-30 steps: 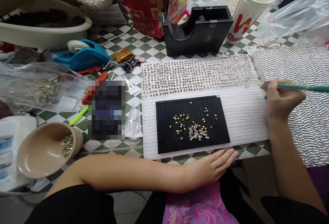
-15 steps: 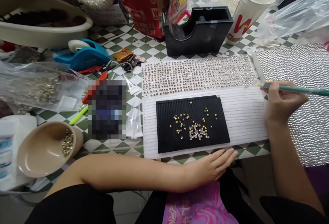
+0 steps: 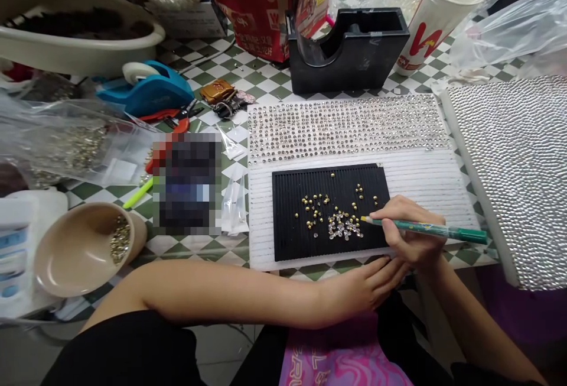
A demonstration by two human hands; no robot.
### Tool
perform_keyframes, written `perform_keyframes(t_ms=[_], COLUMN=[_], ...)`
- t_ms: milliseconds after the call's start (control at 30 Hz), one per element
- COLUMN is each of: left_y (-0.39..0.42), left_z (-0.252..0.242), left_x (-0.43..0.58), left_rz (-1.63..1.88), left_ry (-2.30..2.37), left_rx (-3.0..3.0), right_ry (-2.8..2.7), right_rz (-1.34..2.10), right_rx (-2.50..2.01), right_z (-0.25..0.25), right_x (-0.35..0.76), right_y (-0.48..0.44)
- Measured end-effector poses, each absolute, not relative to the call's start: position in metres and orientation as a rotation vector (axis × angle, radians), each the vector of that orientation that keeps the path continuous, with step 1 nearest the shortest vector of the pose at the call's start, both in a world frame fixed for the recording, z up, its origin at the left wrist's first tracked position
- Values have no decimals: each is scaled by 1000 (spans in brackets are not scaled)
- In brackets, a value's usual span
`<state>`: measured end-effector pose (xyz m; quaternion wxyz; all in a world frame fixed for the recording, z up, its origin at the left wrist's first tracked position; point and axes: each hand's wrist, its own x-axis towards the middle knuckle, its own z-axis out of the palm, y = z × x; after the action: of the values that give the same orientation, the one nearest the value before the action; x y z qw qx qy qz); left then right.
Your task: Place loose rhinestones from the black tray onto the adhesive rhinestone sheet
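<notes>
Pinching a pen [image 3: 434, 232] in its fingers, the right hand [image 3: 410, 239] rests on the tray [image 3: 287, 238] corner, pen tip just beside the stones [image 3: 341, 227]. The left hand [image 3: 365, 288] lies flat at the bench [image 3: 199, 247] edge, fingers straight together, holding nothing.

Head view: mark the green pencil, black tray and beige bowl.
green pencil [image 3: 460, 233]: head view, bare shaft towards its rear end.
black tray [image 3: 287, 238]: head view, bare ribbed surface at its left side.
beige bowl [image 3: 75, 256]: head view, bare inner wall.
</notes>
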<state>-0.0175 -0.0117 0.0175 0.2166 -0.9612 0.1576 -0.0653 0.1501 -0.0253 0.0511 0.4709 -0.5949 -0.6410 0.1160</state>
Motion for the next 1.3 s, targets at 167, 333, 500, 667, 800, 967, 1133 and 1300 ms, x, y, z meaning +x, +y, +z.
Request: perform_keyframes(t_ms=[167,333,500,667,800,967,1133,1300], left_y=[-15,-17,-15,-13,-13,-14,-10,-9], left_z=[9,5,10,15,22,27,34,36], left_x=[-18,-17,-16,-17,-17,-16,-13,-12], left_rz=[-302,-339,-280,-291,-160,-66,49,85], left_ry=[396,385,382,358,349,387,523,566], left_rx=[-2737,-2792,-2789,-2753,-2655,-2614,-2440,-2356], right_ry=[-1623,-1636,-1672,-1642,-1358,-812,-697,-699], right_rz=[277,314,314,340,210,-258,-343,-339], right_rx=[-1441,-1414,-1401,-1408,-1528,-1611,-1781,-1900], right_z=[51,53,53,53,49,39,29,25], right_x=[150,149,149,149,170,240,288,289], right_y=[-24,-23,-21,-24,-25,-9,3,1])
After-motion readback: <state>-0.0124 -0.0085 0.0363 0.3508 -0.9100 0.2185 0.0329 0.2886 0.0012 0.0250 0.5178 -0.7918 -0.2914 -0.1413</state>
